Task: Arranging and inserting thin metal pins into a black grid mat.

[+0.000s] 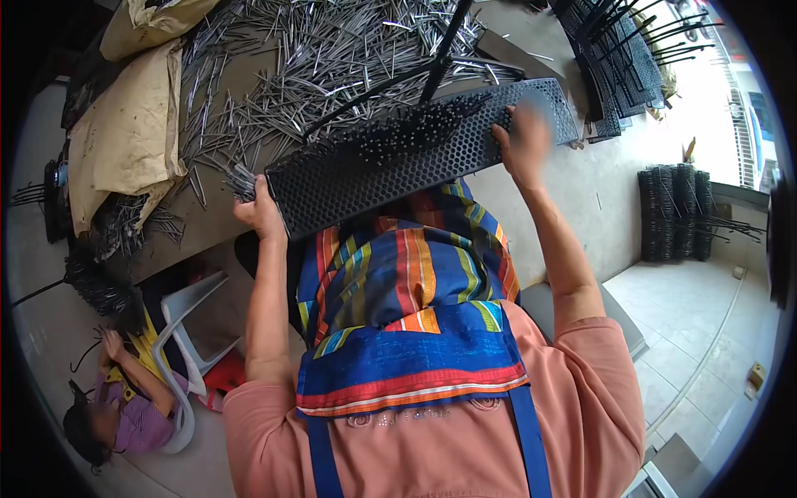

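Note:
A long black perforated panel [357, 189] lies tilted across my lap, its right end farther from me. Many dark pins stick up from its holes along the far side and middle. My left hand [262, 214] is closed at the panel's left end, its thumb at the corner, with a bundle of thin grey strips [242, 181] poking out beyond the fingers. My right hand [526, 145] lies over the panel's right part, thumb apart from the other fingers; the fingertips are blurred.
Loose grey strips [332, 54] cover the table ahead, with a dark bar [446, 54] rising there. Paper sacks [124, 141] stand at left. Dark racks [618, 70] and bundled wire pieces [677, 212] are at right. Another person [137, 407] sits at lower left by a chair [184, 332].

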Demonstrator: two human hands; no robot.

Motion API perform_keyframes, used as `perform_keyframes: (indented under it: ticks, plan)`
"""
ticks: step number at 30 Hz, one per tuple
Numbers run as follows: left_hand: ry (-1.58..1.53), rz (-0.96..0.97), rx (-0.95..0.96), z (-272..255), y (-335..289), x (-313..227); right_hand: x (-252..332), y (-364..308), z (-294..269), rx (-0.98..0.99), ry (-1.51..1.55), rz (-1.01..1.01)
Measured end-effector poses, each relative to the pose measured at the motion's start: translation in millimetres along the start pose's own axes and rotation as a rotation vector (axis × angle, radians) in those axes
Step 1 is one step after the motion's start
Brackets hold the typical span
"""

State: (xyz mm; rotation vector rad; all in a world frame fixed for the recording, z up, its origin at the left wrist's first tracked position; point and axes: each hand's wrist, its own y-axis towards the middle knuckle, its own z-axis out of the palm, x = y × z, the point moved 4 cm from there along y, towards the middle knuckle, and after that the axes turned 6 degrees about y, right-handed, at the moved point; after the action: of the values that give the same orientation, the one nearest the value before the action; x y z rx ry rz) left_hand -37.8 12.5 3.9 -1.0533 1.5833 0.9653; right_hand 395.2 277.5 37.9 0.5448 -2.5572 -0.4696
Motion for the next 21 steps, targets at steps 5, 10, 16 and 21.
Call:
perform_keyframes:
  ticks: [5,10,16,21]
  plan:
    - [-0.129,-0.011,-0.002,28.4,-19.8,32.6,-29.9,-3.1,11.9,-0.046,-0.079,-0.058]
    - [-0.144,-0.006,0.188,0.6,-11.6,12.6,-18.8,-21.0,21.0,-0.009,-0.128,-0.023]
    - [0.141,0.242,0.122,-26.6,-8.7,84.2,-16.4,-2.3,19.6,-0.023,-0.148,-0.059]
    - [0.167,0.118,0.2,-30.1,4.9,63.5,-19.0,-4.0,8.3,0.009,-0.15,-0.037]
